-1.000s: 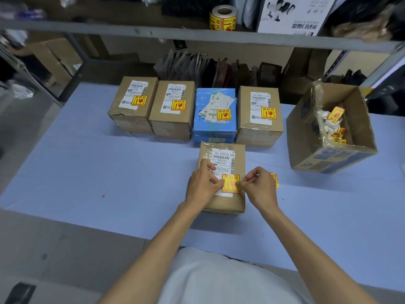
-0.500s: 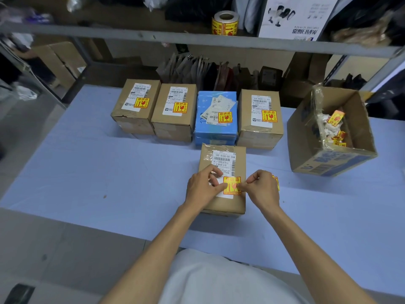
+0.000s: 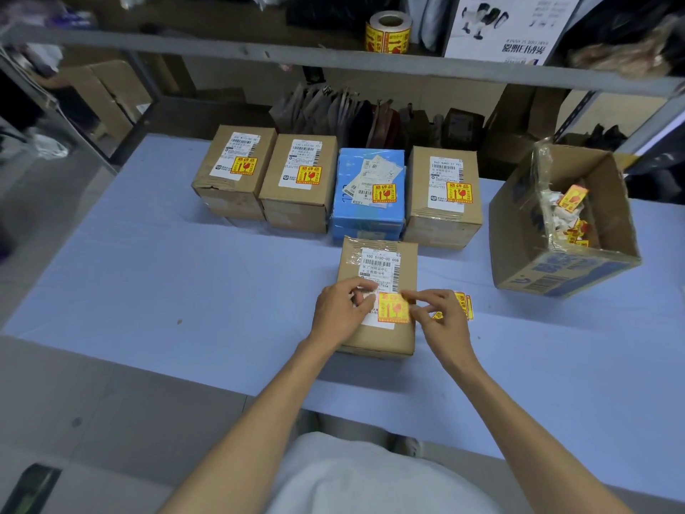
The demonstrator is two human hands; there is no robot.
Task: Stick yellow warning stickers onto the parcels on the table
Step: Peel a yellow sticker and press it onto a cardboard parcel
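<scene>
A brown parcel (image 3: 376, 339) lies in front of me on the blue table (image 3: 185, 291), with a white shipping label and a yellow warning sticker (image 3: 393, 309) on its top. My left hand (image 3: 339, 313) rests on the parcel's left side, fingers touching the sticker's left edge. My right hand (image 3: 444, 317) is at the sticker's right edge, index finger stretched over its top corner. Beneath that hand a strip of yellow stickers (image 3: 465, 304) shows. Behind stand several parcels carrying stickers: two brown (image 3: 233, 172) (image 3: 298, 179), one blue (image 3: 367, 194), one brown (image 3: 444, 194).
An open cardboard box (image 3: 563, 265) with backing scraps and yellow stickers stands at the right. A sticker roll (image 3: 388, 33) sits on the metal shelf (image 3: 296, 61) above the table's back. Dark bags stand behind the parcels.
The sticker now lies flat on the parcel. My left fingers have spread along its left edge and my right fingers have shifted slightly to its upper right corner.
</scene>
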